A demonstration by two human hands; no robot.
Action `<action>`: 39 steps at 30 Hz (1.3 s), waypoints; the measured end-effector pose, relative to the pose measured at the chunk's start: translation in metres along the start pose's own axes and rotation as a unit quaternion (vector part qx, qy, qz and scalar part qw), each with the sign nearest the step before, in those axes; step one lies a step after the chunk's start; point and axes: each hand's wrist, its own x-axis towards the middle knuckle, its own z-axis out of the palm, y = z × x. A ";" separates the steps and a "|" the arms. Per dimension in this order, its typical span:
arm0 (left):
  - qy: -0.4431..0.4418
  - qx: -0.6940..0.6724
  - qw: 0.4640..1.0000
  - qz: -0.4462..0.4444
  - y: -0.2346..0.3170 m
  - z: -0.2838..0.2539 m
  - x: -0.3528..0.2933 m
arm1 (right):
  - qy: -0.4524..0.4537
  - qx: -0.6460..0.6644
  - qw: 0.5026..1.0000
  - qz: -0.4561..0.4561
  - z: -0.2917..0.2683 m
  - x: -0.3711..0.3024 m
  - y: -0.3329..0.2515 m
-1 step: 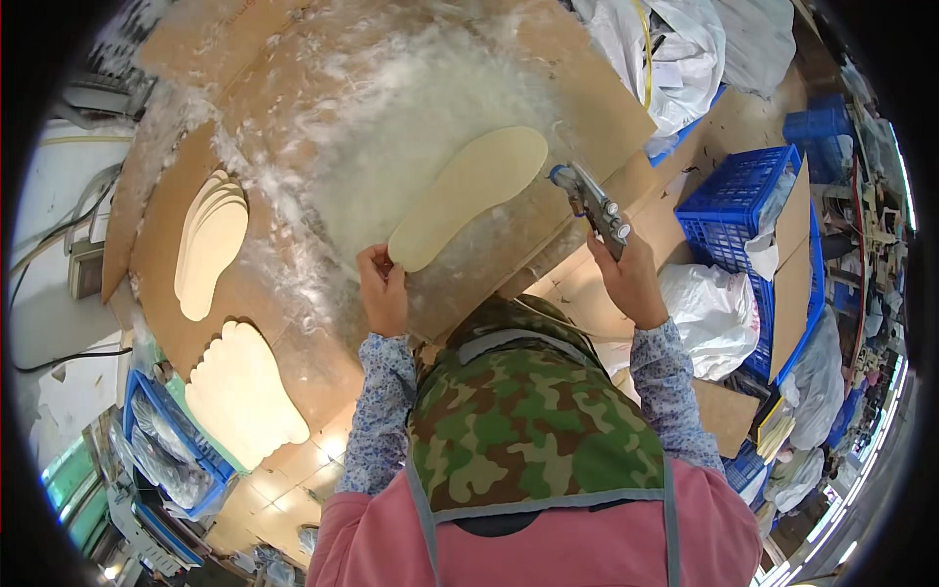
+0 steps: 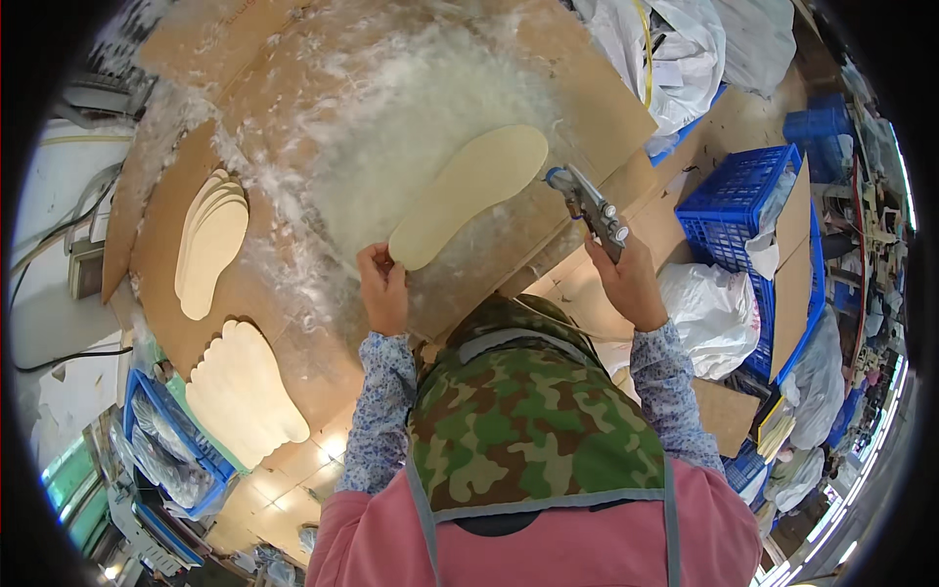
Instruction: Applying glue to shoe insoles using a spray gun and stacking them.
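Note:
A cream insole (image 2: pixel 471 191) lies slantwise over the whitened part of the cardboard. My left hand (image 2: pixel 384 293) pinches its narrow heel end at the near left. In my right hand (image 2: pixel 632 284) is a metal spray gun (image 2: pixel 591 203), its blue-tipped nozzle just right of the insole's wide toe end and apart from it. My fingers wrap round the gun's grip, partly hiding it. Left of the work area, a fanned stack of insoles (image 2: pixel 212 243) rests on the cardboard. A larger fanned pile of insoles (image 2: pixel 246 391) sits nearer to me.
Stringy white residue coats the cardboard sheet (image 2: pixel 293 88). On the right stand a blue crate (image 2: pixel 734 201) and a white plastic bag (image 2: pixel 709 318). White bags (image 2: pixel 680 59) are at the far right. A blue basket (image 2: pixel 181 440) with plastic-wrapped contents stands at the lower left.
The spray gun's nozzle has shifted very slightly left, toward the insole's toe end. My left hand keeps its pinch in the same place.

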 end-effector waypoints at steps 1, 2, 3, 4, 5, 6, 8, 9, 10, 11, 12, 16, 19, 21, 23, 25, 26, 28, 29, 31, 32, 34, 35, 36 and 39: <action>0.000 0.001 1.000 0.000 0.000 0.000 0.000 | -0.016 0.012 1.000 -0.008 0.002 -0.003 -0.001; -0.004 -0.007 1.000 -0.004 -0.001 0.000 0.000 | -0.033 0.023 0.999 -0.017 0.005 -0.007 -0.003; -0.007 -0.015 1.000 -0.007 -0.001 -0.001 0.001 | -0.042 0.016 0.999 -0.018 0.007 -0.009 -0.010; -0.004 -0.013 1.000 -0.009 -0.001 -0.001 0.001 | -0.045 0.017 0.999 -0.019 0.010 -0.011 -0.018; -0.009 -0.014 1.000 -0.008 -0.001 -0.002 0.001 | -0.050 0.025 0.998 -0.020 0.012 -0.013 -0.025; -0.016 -0.015 1.000 -0.008 0.001 -0.001 0.001 | -0.054 0.032 0.998 -0.021 0.014 -0.015 -0.029; -0.017 -0.017 1.000 -0.008 0.004 0.000 0.000 | -0.062 0.048 0.996 -0.032 0.019 -0.019 -0.027; -0.019 -0.019 1.000 -0.007 0.005 0.000 0.000 | -0.070 0.062 0.995 -0.041 0.021 -0.020 -0.026; -0.017 -0.019 1.000 -0.009 0.004 -0.001 -0.001 | -0.073 0.062 0.995 -0.042 0.021 -0.021 -0.029; -0.018 -0.026 1.000 -0.005 0.002 -0.002 -0.001 | -0.081 0.052 0.995 -0.041 0.020 -0.022 -0.032; -0.020 -0.032 0.999 -0.002 0.001 -0.002 -0.001 | -0.088 0.041 0.994 -0.039 0.020 -0.023 -0.034; -0.016 -0.041 0.999 -0.006 0.001 -0.002 -0.001 | -0.042 0.009 0.998 -0.036 0.017 -0.017 -0.023; -0.014 -0.033 0.999 -0.005 0.002 -0.002 -0.002 | 0.017 0.005 1.000 -0.026 0.015 -0.010 -0.004; -0.016 -0.025 1.000 0.001 0.001 -0.002 -0.002 | 0.016 -0.002 1.000 -0.017 0.013 -0.011 -0.002; -0.016 -0.035 0.999 -0.002 0.003 -0.002 -0.003 | 0.014 -0.010 1.000 -0.008 0.012 -0.013 -0.004; -0.016 -0.044 0.999 -0.007 0.004 -0.002 -0.004 | -0.014 -0.035 0.999 0.005 0.012 -0.020 -0.014; -0.022 -0.059 0.998 -0.007 0.004 -0.003 -0.003 | -0.016 -0.036 0.999 0.005 0.014 -0.023 -0.017; -0.025 -0.074 0.997 -0.008 0.003 -0.002 -0.003 | -0.045 0.001 0.999 0.012 0.018 -0.028 -0.022; -0.030 -0.076 0.997 -0.011 0.003 -0.002 -0.002 | -0.045 0.017 0.999 0.004 0.022 -0.031 -0.017; -0.029 -0.079 0.996 -0.016 0.001 -0.004 -0.001 | -0.050 0.033 0.998 -0.012 0.028 -0.036 -0.019; -0.041 -0.066 0.997 -0.018 -0.001 -0.005 0.000 | -0.052 0.050 0.997 -0.026 0.031 -0.038 -0.020; -0.051 -0.053 0.997 -0.023 -0.002 -0.007 0.000 | -0.072 0.032 0.997 -0.025 0.034 -0.040 -0.024; -0.047 -0.050 0.997 -0.024 -0.002 -0.007 0.000 | -0.088 0.015 0.996 -0.024 0.035 -0.041 -0.026; -0.043 -0.046 0.998 -0.024 -0.002 -0.007 0.000 | -0.093 0.015 0.995 -0.026 0.037 -0.042 -0.030; -0.044 -0.049 0.998 -0.009 -0.006 -0.007 0.000 | -0.113 0.051 0.992 -0.015 0.039 -0.046 -0.045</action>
